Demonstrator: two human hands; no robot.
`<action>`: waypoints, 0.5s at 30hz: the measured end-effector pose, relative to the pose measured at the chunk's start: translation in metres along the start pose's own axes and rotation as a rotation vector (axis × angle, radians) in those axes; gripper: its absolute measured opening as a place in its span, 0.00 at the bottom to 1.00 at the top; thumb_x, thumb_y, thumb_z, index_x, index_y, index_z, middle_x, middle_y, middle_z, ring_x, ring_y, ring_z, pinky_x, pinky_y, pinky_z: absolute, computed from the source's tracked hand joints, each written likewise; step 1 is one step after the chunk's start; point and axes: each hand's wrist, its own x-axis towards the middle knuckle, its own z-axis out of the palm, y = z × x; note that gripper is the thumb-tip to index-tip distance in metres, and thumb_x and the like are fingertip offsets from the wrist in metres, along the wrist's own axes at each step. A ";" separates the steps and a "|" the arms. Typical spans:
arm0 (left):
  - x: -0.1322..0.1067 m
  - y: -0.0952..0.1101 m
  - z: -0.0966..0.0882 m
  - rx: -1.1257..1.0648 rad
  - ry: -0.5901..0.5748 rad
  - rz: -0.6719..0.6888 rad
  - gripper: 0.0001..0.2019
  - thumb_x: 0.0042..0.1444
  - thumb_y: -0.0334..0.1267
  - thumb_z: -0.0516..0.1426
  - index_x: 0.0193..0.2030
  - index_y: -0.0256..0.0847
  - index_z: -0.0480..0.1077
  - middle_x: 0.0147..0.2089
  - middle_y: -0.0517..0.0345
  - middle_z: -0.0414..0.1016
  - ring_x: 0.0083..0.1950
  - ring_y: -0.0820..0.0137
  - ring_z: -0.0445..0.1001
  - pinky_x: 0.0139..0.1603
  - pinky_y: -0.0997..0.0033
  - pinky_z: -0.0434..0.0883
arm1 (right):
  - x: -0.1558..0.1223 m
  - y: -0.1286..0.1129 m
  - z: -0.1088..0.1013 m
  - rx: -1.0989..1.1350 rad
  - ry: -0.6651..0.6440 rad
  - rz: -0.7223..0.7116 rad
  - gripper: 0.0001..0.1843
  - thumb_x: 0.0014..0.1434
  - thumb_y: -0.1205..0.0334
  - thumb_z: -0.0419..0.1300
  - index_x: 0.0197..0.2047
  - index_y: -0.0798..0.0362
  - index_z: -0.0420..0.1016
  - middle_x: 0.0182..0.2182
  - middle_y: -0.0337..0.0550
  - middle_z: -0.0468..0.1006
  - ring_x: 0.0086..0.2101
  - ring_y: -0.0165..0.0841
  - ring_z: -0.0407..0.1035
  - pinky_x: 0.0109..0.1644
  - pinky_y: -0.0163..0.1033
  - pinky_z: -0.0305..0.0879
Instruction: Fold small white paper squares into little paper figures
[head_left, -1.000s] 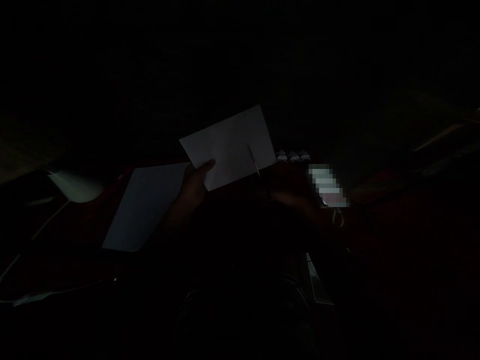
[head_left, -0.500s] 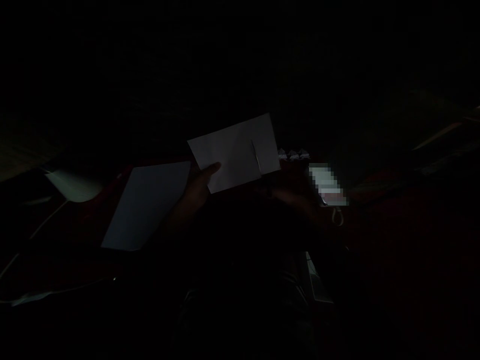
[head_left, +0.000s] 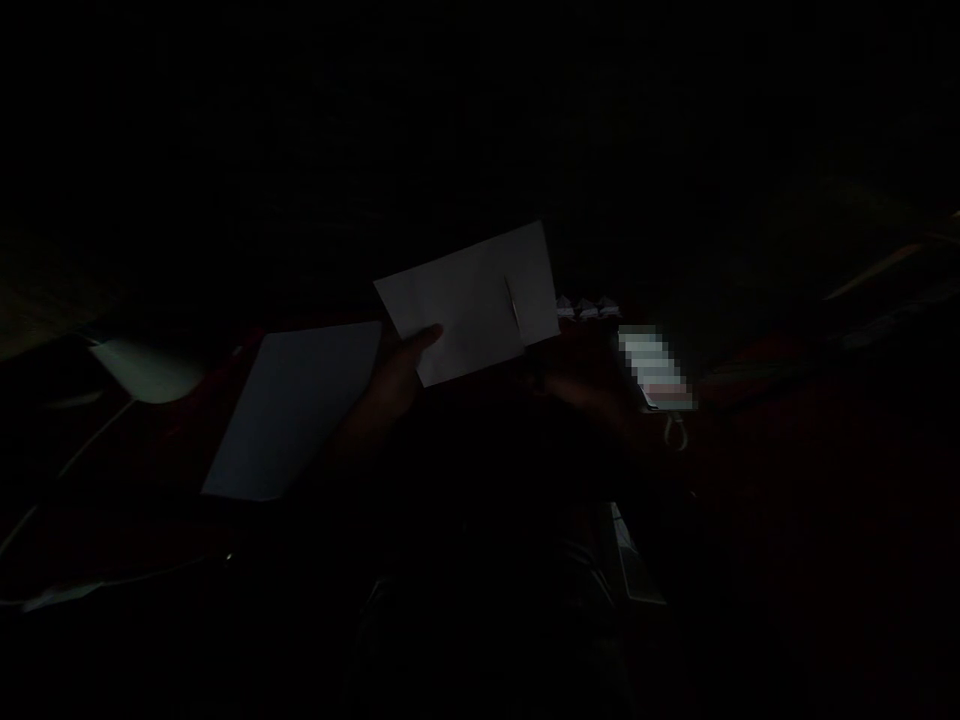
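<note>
A sheet of white paper is held up at a tilt in the middle of the view. My left hand grips its lower left corner, thumb on top and fingers hidden beneath. Close under the paper's lower right edge is my right hand, closed around the dark handles of what look like scissors. One thin blade of the scissors lies over the paper, pointing up from the lower edge. Darkness hides most of the right fingers and the handles.
Left of my hands lies another pale sheet. Several small folded white paper pieces stand beyond the paper's right edge. A lit phone with a loop lies to the right. A pale cone-shaped object is at far left.
The paper's right end has risen slightly, and the blade has shifted a little up and right with it. My left hand keeps its hold.
</note>
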 end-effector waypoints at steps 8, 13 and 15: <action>0.003 -0.005 -0.002 0.011 0.001 0.016 0.34 0.42 0.42 0.79 0.56 0.44 0.74 0.54 0.45 0.86 0.66 0.38 0.81 0.63 0.38 0.82 | -0.005 -0.015 0.000 0.047 0.010 0.107 0.17 0.60 0.50 0.71 0.29 0.51 0.74 0.27 0.37 0.72 0.29 0.30 0.64 0.34 0.37 0.63; 0.005 -0.010 -0.001 -0.023 0.040 0.036 0.32 0.41 0.42 0.78 0.53 0.43 0.76 0.55 0.44 0.86 0.67 0.39 0.81 0.65 0.38 0.81 | -0.007 -0.018 0.000 0.040 0.007 0.116 0.16 0.62 0.51 0.71 0.29 0.52 0.76 0.27 0.38 0.73 0.29 0.29 0.64 0.34 0.37 0.61; 0.004 -0.007 -0.001 -0.020 0.036 0.024 0.30 0.41 0.41 0.78 0.52 0.43 0.76 0.55 0.42 0.86 0.68 0.38 0.80 0.65 0.39 0.81 | -0.008 -0.017 0.000 0.032 0.002 0.105 0.17 0.62 0.50 0.71 0.30 0.53 0.78 0.28 0.39 0.75 0.29 0.29 0.64 0.33 0.37 0.59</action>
